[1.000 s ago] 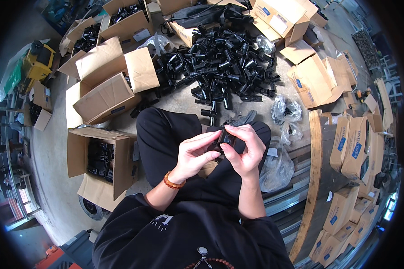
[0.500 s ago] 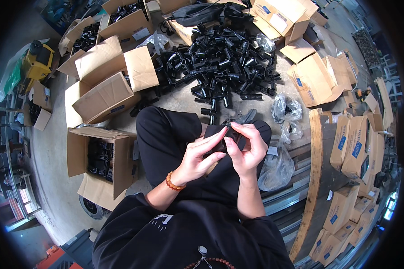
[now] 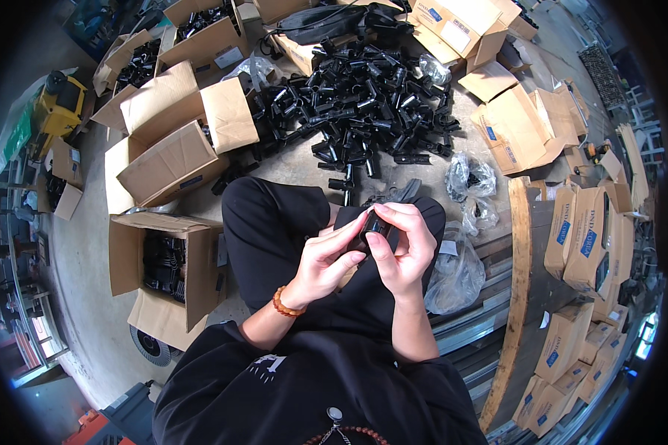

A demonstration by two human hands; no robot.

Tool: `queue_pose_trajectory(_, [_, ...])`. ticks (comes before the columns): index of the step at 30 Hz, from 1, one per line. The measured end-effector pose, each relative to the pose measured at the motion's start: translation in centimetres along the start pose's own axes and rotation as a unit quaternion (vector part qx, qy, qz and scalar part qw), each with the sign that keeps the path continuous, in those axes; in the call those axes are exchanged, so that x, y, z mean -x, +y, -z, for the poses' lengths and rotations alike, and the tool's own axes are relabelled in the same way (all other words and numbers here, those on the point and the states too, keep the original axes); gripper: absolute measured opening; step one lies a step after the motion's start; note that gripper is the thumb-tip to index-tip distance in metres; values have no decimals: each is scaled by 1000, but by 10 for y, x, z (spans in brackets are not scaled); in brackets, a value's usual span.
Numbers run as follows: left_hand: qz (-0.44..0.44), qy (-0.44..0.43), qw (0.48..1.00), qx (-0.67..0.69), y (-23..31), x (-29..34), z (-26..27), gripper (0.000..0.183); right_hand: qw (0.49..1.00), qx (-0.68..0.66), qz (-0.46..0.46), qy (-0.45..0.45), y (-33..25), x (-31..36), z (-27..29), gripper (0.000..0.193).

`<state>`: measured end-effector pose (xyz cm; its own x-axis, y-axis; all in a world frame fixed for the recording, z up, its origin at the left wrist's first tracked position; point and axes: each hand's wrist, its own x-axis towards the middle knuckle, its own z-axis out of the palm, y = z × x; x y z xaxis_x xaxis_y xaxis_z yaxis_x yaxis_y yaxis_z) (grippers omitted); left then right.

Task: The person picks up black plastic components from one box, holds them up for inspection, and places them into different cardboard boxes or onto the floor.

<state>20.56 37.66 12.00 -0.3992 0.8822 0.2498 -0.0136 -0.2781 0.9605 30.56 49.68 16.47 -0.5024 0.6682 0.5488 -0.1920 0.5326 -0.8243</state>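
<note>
Holds left hand (image 3: 321, 258) and right hand (image 3: 406, 259) close together near the middle of the frame.
Slants left forearm (image 3: 263, 328) and right forearm (image 3: 412, 330) up from lower centre; sets thumbs (image 3: 382, 256) opposite fingers (image 3: 404, 217) in facing pinches, with left fingers straighter.

Left hand (image 3: 323, 256) and right hand (image 3: 404, 252) hold a glossy black cylindrical part (image 3: 375, 224).
A heap of black tubular pieces (image 3: 371, 111) lies on the grey floor (image 3: 82, 297) near an open brown cardboard box (image 3: 163, 172).
</note>
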Motion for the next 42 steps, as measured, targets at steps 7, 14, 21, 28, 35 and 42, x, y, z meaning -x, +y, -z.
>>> queue_pose_trajectory(7, [-5, 3, 999, 36, -1, -1, 1, 55, 1000, -6, -19, -2, -2, 0, -1, 30])
queue_pose_trajectory(14, [95, 31, 951, 291, -1, -8, -2, 54, 988, -103, -111, 42, -1, -3, 4, 38])
queue_pose_trajectory(21, [92, 59, 929, 354, -10, -12, -4, 54, 985, 170, 31, -3, -3, 12, -7, 21])
queue_pose_trajectory(28, [90, 72, 974, 193, 6, -10, 2, 53, 978, 188, 91, 0, 12, 7, -23, 6])
queue_pose_trajectory(35, [73, 74, 974, 201, -7, -5, 12, 49, 984, 175, 42, -11, 26, 21, -32, 14])
queue_pose_trajectory(42, [76, 65, 981, 165, -17, -8, 20, 48, 982, 187, 16, -21, 52, 29, -47, 21])
